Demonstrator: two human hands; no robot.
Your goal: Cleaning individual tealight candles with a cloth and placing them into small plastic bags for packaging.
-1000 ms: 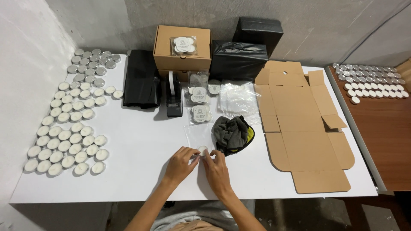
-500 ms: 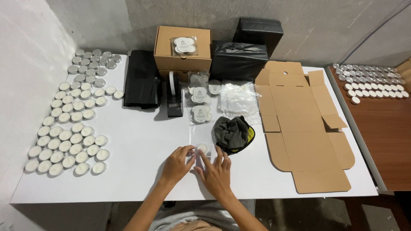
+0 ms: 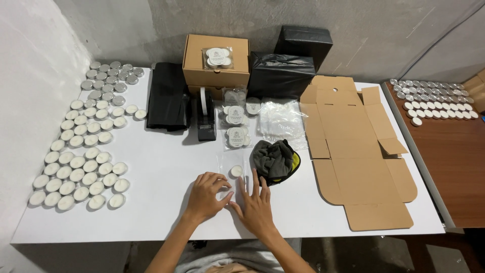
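Left hand (image 3: 206,196) curled, fingertips pinching edge of a clear plastic bag (image 3: 233,174) flat on the white tabletop (image 3: 161,167); right hand (image 3: 256,205) flat, fingers spread, pressing the bag's near end, grip released. Bag's long axis runs away from the body. One white tealight candle (image 3: 236,171) sits inside, just beyond both hands' fingertips, about equally near each. Right of it a crumpled dark cloth (image 3: 275,159); farther, matte flattened cardboard box (image 3: 356,151); left, rows of tealights (image 3: 81,167).
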